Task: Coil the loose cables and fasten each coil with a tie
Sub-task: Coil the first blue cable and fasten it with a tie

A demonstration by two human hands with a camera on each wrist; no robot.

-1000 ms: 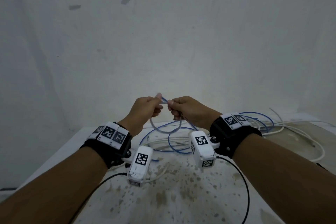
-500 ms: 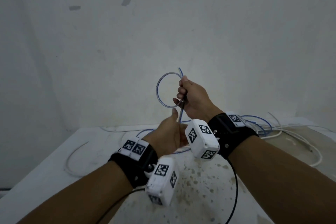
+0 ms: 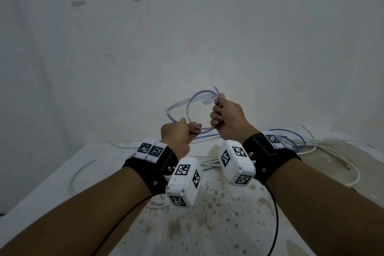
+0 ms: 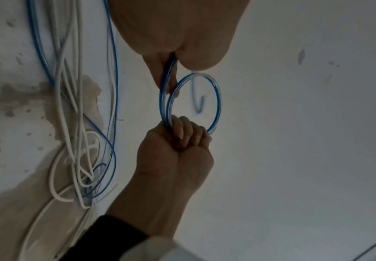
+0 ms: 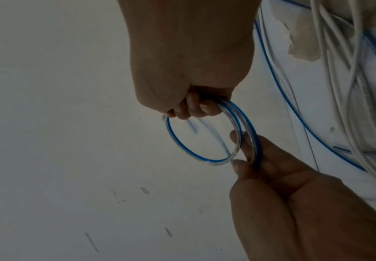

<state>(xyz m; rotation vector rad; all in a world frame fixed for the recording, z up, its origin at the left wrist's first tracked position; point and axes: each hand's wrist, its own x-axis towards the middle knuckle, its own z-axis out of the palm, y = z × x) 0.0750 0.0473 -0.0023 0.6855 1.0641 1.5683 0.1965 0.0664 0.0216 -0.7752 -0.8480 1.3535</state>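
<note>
A clear cable with a blue core forms a small coil [image 3: 187, 108] held up in front of the wall. My right hand [image 3: 216, 110] grips the coil's right side in a fist, and the cable's end sticks up above it. My left hand [image 3: 192, 131] pinches the cable at the coil's lower left edge. In the left wrist view two turns [image 4: 218, 98] run between my left hand [image 4: 173, 70] and my right hand [image 4: 183, 134]. The right wrist view shows the coil [image 5: 174, 141] under my right hand [image 5: 193, 107], with left fingertips [image 5: 238, 164] on it. A blurred length [image 3: 173, 108] swings left of the coil.
Loose white cables [image 3: 336, 153] and blue cable [image 3: 295, 134] lie tangled at the back right of the stained white table [image 3: 207, 224]. Another white cable [image 3: 72, 176] curves on the left. A bare wall stands just behind the table.
The hands were low and close together with a loop hanging below. My right hand lifted the loop upright, and my left hand has now come up to the coil's lower edge with more cable.
</note>
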